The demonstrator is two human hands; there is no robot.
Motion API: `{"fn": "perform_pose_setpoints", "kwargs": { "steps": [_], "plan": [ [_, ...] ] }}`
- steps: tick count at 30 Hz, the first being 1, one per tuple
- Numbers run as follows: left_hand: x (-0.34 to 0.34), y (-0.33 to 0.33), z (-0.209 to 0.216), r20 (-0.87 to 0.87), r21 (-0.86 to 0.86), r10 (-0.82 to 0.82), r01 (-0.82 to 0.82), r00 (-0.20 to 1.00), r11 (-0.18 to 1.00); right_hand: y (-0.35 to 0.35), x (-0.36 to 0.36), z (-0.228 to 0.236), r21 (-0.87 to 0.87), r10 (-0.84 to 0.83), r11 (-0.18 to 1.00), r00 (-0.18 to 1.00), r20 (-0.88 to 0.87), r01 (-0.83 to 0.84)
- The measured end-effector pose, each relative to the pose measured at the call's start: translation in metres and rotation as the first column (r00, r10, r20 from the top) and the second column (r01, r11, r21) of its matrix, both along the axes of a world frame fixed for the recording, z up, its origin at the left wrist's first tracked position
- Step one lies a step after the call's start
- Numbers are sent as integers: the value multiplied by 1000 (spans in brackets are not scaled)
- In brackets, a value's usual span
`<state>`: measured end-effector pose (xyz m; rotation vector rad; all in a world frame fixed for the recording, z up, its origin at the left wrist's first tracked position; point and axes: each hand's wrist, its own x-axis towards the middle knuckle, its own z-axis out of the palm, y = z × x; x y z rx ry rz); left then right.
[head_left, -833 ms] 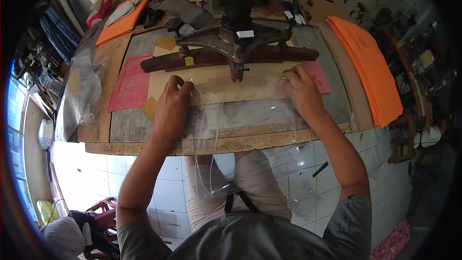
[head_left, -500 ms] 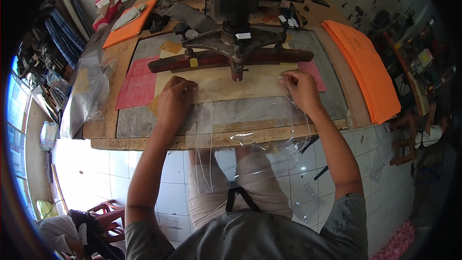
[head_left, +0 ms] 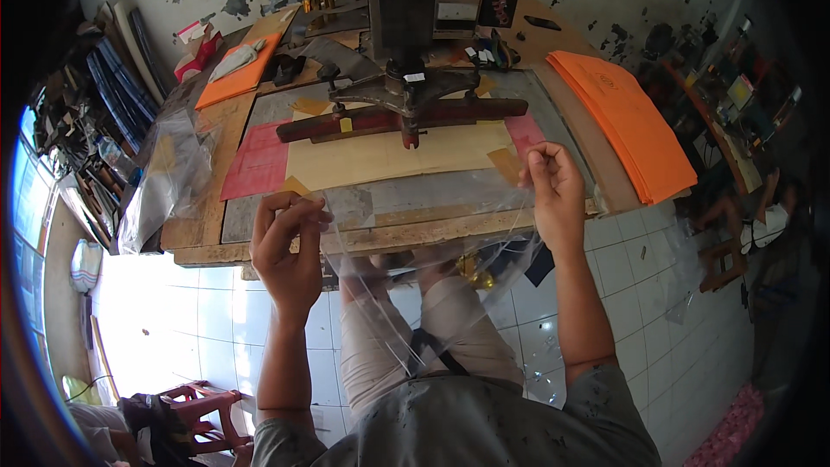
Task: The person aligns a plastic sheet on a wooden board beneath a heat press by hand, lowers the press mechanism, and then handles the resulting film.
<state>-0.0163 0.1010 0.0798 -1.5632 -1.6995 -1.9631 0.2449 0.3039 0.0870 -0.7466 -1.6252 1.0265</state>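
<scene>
A clear plastic sheet (head_left: 406, 294) hangs between my hands, sagging over my lap past the table's front edge. My left hand (head_left: 290, 246) pinches one upper corner, fingers curled together. On the other side, my right hand (head_left: 552, 195) grips the opposite corner between thumb and fingers. Behind the plastic, a pale yellow board (head_left: 380, 158) lies on the grey work plate (head_left: 432, 190), with pink pieces (head_left: 256, 158) at its ends. Above the board stands a press with a dark red bar (head_left: 346, 125) across its foot.
Orange sheets (head_left: 627, 121) are stacked on the table's right side. Crumpled clear plastic (head_left: 173, 177) drapes over the left edge. Another orange stack (head_left: 226, 82) with a grey cloth lies at the back left. A red stool (head_left: 212, 415) stands on the floor at lower left, beside a person.
Both hands have drawn back toward me from the board, bringing the plastic sheet off the table. The sheet now sags in a curve over my lap.
</scene>
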Motion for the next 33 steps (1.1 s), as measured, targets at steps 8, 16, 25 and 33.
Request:
{"fn": "perform_pose_setpoints", "kwargs": {
  "steps": [8, 16, 25, 33],
  "plan": [
    [-8, -12, 1, 119, 10, 10, -12, 993, 1000, -18, 7, -9, 67, 22, 997, 1000, 14, -23],
    [-5, -10, 10, 185, -6, -24, 26, 982, 1000, -37, 29, 47, 104, 4, 995, 1000, 0, -4],
    [-10, 4, 7, 233, 55, -89, 79, 968, 995, -28, 27, 66, 175, -31, 984, 999, 20, 27],
    [-31, 27, -26, 256, -17, -68, 75, 964, 997, -3, -7, 13, 219, -164, 968, 972, 170, 125]
  ]
}}
